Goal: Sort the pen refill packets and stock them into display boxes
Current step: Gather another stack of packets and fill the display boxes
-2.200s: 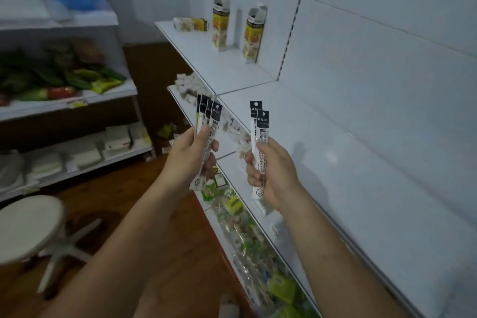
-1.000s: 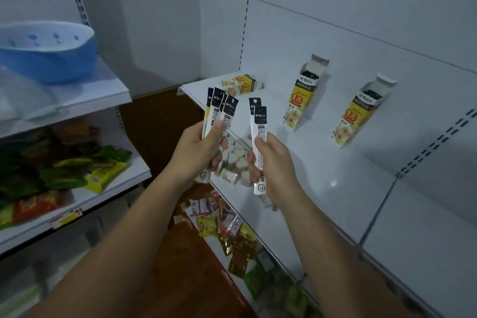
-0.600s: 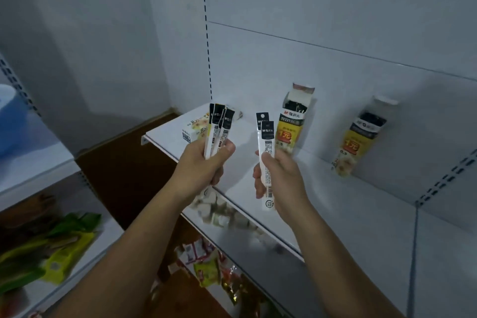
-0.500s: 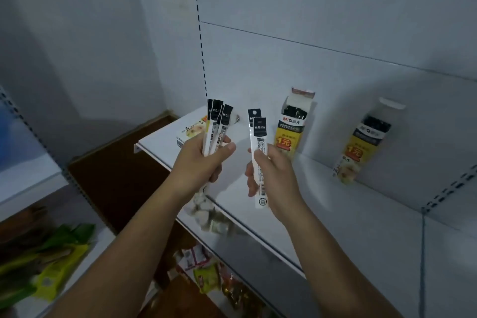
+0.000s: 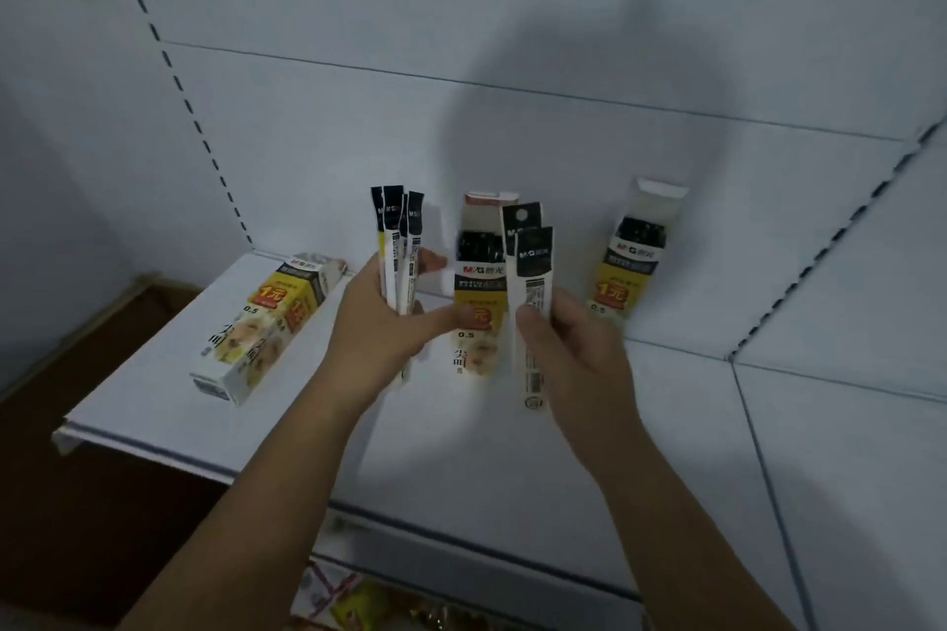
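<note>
Head view: left hand (image 5: pixel 379 333) grips three "M&G" refill packets (image 5: pixel 398 251); right hand (image 5: pixel 574 348) pinches two more (image 5: pixel 530 292). On the shelf (image 5: pixel 666 451), two open display boxes (image 5: pixel 479 287) stand, a third (image 5: pixel 266 323) lies flat, all marked "1元", "0.5".

Up out of the left hand's (image 5: pixel 379 323) grip stands a fan of packets (image 5: pixel 397 246), slim, white and black-topped. A staggered pair of packets (image 5: pixel 528 266) rises from the right hand (image 5: pixel 569 348). Between the grips an open yellow display box (image 5: pixel 479 272) stands upright, black tops inside. A second open box (image 5: pixel 633 256) stands right of the right grip, and a third box (image 5: pixel 266 328) lies flat left of the left grip.
</note>
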Demonstrator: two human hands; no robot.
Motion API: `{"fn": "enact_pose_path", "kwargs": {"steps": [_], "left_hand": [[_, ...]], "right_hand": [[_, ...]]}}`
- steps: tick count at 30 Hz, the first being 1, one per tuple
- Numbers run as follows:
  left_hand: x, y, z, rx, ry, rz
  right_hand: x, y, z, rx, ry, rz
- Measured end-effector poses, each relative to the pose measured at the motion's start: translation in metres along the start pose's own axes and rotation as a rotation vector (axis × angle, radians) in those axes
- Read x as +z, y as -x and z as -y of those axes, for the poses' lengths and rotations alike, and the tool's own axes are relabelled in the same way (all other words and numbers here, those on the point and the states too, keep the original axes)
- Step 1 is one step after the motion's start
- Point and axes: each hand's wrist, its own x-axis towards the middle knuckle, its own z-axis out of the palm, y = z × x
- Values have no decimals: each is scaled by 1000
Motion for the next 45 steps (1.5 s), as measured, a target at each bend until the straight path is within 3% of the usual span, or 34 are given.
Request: {"fn": "enact_pose_path", "kwargs": {"steps": [7,16,23,31,37,45], "left_hand": [[5,-23,6,46,72,210],[4,-31,13,61,120,268],[6,-30,14,66,127,268],[6,-28,12,29,101,253],[7,-28,11,33,72,230],[7,-30,13,47,43,234]], "right_hand": [[-16,-20,39,-83,29,-277],[-2,-48,72,-245,128,-366],[0,-57,62,-218,260,-302],[-6,-67,56,-307,268,-276],[-6,-68,44,-288,421,-33],[-14,-71,42,-242,411,62]]}}
